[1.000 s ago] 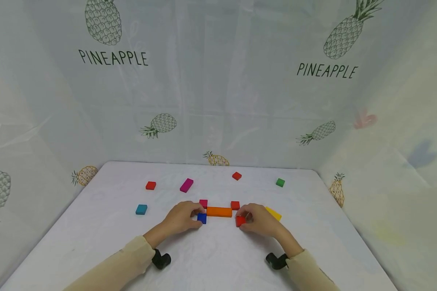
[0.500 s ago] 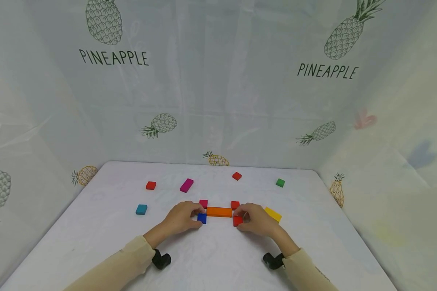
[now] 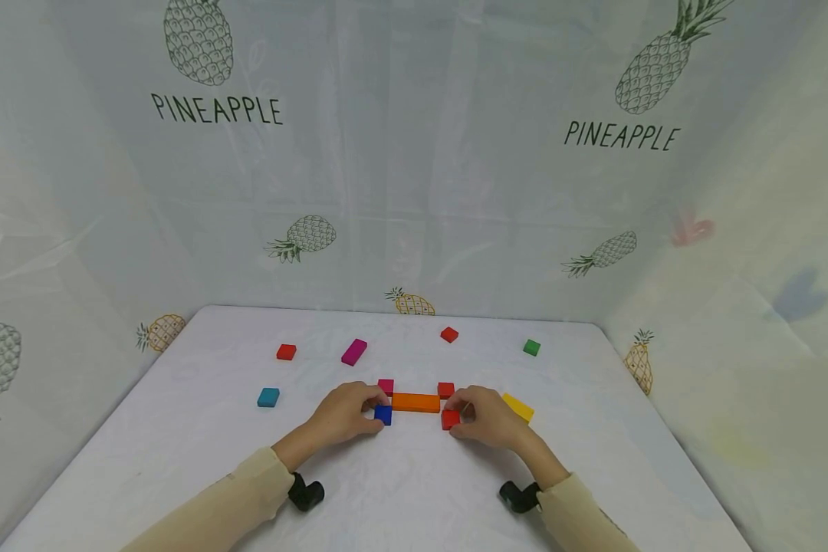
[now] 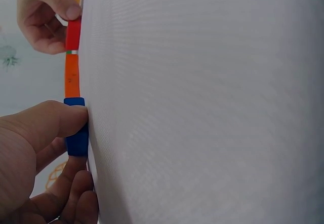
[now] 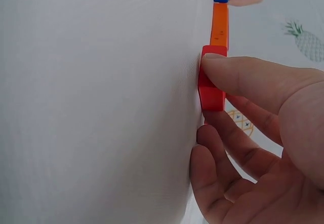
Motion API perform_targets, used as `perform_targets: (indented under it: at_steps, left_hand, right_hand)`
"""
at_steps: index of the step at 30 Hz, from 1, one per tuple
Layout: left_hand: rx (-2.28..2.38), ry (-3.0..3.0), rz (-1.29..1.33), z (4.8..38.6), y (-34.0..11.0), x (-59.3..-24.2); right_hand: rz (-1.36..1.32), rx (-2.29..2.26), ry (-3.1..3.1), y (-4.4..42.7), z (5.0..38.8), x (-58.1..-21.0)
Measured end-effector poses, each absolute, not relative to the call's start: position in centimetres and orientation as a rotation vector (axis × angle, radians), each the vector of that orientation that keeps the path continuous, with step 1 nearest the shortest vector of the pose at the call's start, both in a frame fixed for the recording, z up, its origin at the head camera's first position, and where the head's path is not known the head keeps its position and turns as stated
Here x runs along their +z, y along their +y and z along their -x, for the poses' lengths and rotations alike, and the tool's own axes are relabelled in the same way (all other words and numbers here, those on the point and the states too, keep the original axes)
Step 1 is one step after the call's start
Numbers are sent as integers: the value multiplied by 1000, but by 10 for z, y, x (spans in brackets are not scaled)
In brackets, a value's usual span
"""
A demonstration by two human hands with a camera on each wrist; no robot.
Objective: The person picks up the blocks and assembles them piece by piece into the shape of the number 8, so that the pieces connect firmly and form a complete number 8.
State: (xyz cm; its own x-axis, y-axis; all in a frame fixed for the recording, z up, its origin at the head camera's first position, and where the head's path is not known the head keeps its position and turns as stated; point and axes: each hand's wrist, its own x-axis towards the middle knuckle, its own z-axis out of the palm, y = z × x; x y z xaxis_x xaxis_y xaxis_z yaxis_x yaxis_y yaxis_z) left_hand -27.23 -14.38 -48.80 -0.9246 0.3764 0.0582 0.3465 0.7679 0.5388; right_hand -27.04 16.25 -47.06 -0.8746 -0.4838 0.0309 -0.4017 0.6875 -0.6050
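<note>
My left hand pinches a blue block at the front left corner of an orange bar; the thumb lies on its near side in the left wrist view. On the other side, my right hand pinches a red block near the bar's front right corner, thumb pressed to its near face. A pink block sits at the bar's back left corner, partly behind my left fingers. Another red block sits at the back right corner. All rest on the white table.
A yellow block lies right of my right hand, partly covered by it. Farther out are a teal block, a red block, a magenta bar, a tilted red block and a green block.
My right hand has slid the red block a little to the left, closer to the orange bar, and then stayed there. The left hand and blue block have held still.
</note>
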Motion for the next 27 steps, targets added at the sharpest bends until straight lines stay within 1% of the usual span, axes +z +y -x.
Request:
perform_targets:
  at_steps: [27]
  left_hand:
    - [861, 2906, -596, 272, -144, -487]
  right_hand:
    - [697, -967, 2758, 158, 269, -468]
